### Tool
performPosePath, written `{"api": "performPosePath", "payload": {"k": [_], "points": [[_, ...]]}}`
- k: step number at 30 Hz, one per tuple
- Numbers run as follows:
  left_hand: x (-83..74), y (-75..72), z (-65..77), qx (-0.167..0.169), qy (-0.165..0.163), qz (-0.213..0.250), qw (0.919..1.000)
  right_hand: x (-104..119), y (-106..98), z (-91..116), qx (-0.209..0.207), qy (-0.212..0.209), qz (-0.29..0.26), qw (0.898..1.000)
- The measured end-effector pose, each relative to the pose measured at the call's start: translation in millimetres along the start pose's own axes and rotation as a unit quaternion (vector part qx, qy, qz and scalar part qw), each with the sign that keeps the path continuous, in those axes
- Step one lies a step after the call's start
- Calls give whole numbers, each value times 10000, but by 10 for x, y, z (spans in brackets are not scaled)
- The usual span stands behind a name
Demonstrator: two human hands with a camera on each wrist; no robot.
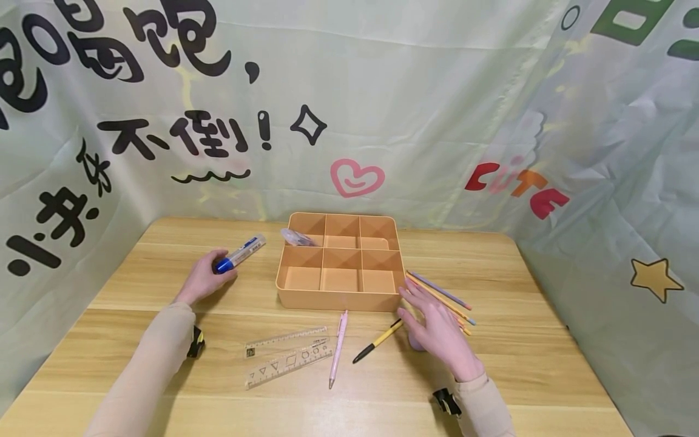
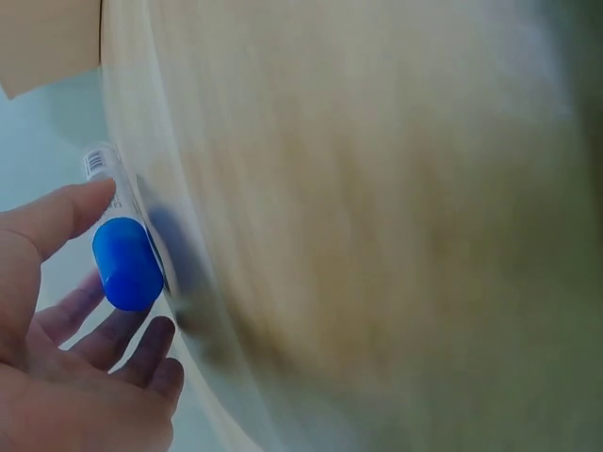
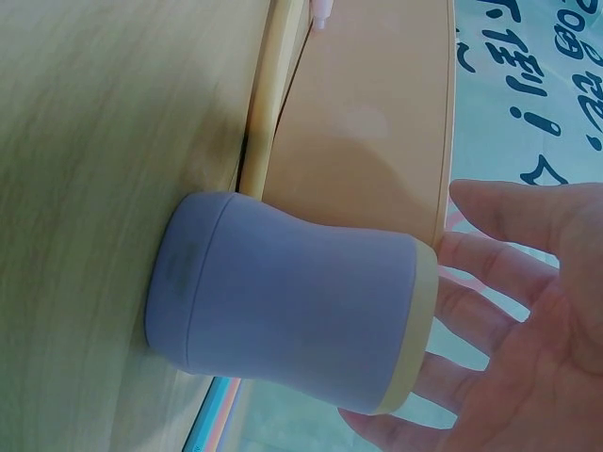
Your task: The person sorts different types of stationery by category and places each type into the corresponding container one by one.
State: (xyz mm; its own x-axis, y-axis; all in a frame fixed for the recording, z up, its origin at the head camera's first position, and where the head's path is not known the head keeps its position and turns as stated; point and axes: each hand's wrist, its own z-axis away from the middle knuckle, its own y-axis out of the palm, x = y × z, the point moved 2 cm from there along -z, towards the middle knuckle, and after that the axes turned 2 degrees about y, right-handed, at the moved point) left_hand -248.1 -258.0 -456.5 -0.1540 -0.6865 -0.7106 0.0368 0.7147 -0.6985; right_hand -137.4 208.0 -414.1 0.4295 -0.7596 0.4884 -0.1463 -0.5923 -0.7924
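My left hand [image 1: 203, 278] pinches a white tube with a blue cap [image 1: 239, 255] low over the table's left side. In the left wrist view, the thumb lies along the tube's label and the fingers curl beneath the blue cap [image 2: 128, 264]. My right hand [image 1: 437, 328] is over a lavender, waisted container with a cream top [image 3: 301, 292], mostly hidden under it in the head view. Its fingers [image 3: 476, 315] are spread and fairly straight, right at the cream rim. Several colored pencils [image 1: 439, 288] lie just beyond this hand.
An orange six-compartment organizer [image 1: 338, 300] stands at the back middle, with a clear plastic packet [image 1: 297, 238] in its back left compartment. In front lie clear rulers [image 1: 289, 364], a pink pen [image 1: 338, 349] and a yellow-black pen [image 1: 377, 342]. A printed cloth [image 1: 437, 121] surrounds the table.
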Motion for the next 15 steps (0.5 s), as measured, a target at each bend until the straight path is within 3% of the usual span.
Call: {"api": "performPosePath", "payload": {"k": [15], "points": [[9,9,-18,-275,-251,-171,9992,-6,-5,2,56,75,-35,10000]]}}
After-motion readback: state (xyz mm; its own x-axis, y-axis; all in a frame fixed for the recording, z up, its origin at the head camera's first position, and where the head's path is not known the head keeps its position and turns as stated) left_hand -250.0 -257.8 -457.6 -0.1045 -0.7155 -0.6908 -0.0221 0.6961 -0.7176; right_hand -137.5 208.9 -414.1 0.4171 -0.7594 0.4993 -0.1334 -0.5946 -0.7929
